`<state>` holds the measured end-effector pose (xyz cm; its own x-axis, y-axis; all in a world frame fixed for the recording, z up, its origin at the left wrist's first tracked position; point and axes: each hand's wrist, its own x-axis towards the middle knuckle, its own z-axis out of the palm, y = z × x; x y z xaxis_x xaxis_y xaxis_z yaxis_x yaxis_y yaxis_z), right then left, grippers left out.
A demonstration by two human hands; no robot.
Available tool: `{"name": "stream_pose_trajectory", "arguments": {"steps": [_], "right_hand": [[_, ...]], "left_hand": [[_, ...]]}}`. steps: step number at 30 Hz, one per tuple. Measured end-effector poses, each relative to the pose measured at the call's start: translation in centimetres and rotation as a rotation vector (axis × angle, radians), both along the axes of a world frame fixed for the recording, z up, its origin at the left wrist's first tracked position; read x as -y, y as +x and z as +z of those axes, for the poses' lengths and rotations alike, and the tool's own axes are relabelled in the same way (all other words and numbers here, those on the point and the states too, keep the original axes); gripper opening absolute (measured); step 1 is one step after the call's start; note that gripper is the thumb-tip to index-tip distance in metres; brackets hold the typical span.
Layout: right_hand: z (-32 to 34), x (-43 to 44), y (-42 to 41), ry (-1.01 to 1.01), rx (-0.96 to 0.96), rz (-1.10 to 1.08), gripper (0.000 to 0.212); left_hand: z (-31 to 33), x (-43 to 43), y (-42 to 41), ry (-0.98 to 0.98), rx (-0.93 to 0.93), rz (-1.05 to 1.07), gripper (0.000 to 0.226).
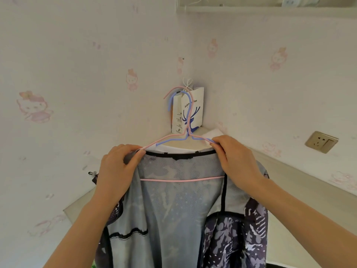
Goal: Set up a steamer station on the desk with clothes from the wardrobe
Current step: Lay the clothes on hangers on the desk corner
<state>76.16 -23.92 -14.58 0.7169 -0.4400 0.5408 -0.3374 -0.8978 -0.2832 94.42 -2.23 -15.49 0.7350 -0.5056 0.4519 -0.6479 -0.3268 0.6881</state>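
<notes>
A grey and purple patterned jacket [173,209] with mesh lining hangs open on a pink wire hanger [181,180]. A blue wire hanger [180,105] lies against the pink one, both hooks rising toward the wall corner. My left hand [117,171] pinches the jacket's left shoulder together with the pink hanger's arm. My right hand [235,161] pinches the right shoulder and the hanger wires there. The jacket's lower part runs out of the frame.
A white paper bag [195,111] with a blue deer print hangs in the corner behind the hooks. The beige desk [289,176] runs along both walls. A wall socket [321,141] sits at the right, a shelf [251,8] overhead.
</notes>
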Motion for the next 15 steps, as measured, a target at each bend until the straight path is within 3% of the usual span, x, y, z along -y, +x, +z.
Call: {"name": "stream_pose_trajectory", "arguments": {"steps": [15], "right_hand": [[-4.3, 16.0, 16.0, -0.067, -0.185, 0.011, 0.032]], "left_hand": [[-4.9, 15.1, 15.1, 0.081, -0.046, 0.023, 0.014]]}}
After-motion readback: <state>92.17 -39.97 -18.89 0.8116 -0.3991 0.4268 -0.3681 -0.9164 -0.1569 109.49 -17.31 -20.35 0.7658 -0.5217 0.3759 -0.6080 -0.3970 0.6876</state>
